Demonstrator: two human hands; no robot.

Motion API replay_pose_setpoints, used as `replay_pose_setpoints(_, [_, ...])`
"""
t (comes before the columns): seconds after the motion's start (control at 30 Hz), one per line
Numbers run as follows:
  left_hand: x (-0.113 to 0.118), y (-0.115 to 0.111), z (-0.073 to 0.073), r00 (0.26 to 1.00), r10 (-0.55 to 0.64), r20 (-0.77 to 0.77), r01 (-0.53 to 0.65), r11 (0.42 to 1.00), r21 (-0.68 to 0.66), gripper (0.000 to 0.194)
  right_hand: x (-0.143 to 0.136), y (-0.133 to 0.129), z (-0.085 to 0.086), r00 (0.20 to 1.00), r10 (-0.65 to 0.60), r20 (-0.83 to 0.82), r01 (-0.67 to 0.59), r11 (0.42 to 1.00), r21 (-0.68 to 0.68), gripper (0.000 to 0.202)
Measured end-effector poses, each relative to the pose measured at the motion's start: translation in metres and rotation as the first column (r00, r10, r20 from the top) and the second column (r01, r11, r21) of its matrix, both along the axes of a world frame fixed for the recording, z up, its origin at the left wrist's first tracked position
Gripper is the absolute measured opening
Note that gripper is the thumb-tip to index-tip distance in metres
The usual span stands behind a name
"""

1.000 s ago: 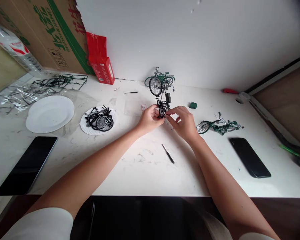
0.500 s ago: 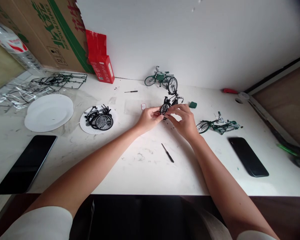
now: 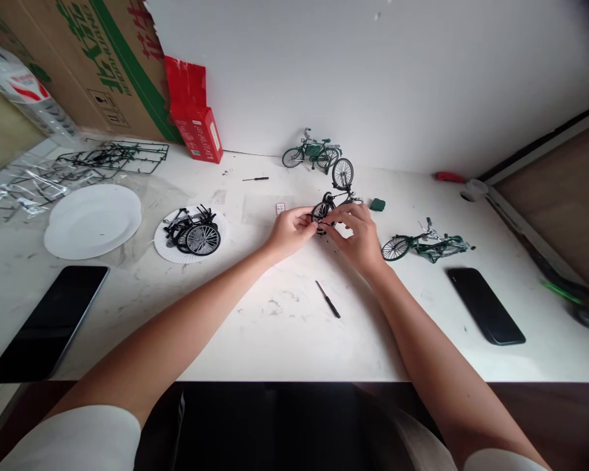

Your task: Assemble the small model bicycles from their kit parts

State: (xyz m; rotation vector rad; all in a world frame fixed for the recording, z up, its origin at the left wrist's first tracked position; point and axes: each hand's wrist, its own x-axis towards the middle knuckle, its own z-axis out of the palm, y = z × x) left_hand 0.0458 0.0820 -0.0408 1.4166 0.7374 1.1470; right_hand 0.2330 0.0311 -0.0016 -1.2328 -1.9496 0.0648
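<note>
A black model bicycle [image 3: 342, 175] is tilted up between my hands, one spoked wheel far from me and the other near my fingertips. My left hand [image 3: 290, 230] pinches its near wheel from the left. From the right, my right hand [image 3: 356, 230] closes thumb and fingers at the same wheel; any small part between them is too small to make out. A few tiny dark bits lie under my right hand. Closer to me is a small screwdriver [image 3: 328, 299]. Right of my hands a green model bicycle [image 3: 426, 245] lies on its side.
Another green bicycle [image 3: 311, 152] stands by the wall. Black bicycle parts [image 3: 196, 232] lie on a paper plate [image 3: 163, 245] at left. White plates [image 3: 93, 222], plastic part frames [image 3: 118, 157], a red box [image 3: 201, 134], a green piece [image 3: 377, 205] and two phones [image 3: 49, 320] are around.
The bicycle has turned slightly in my fingers, its far wheel shifting a little to the right. Both hands keep hold near the close wheel. The whole view has shifted slightly.
</note>
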Motion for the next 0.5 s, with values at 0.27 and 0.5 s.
replay_pose_setpoints(0.27, [-0.001, -0.001, 0.0, 0.998, 0.061, -0.021, -0.06, 0.997, 0.041, 0.036, 0.004, 0.0, 0.01, 0.989, 0.035, 0.146, -0.036, 0.999, 0.003, 0.005])
replay_pose_setpoints(0.5, [-0.001, -0.002, -0.001, 0.991, 0.136, -0.013, -0.136, 0.991, 0.014, 0.044, 0.001, -0.002, 0.012, 0.986, 0.027, 0.167, -0.023, 0.999, -0.031, 0.009])
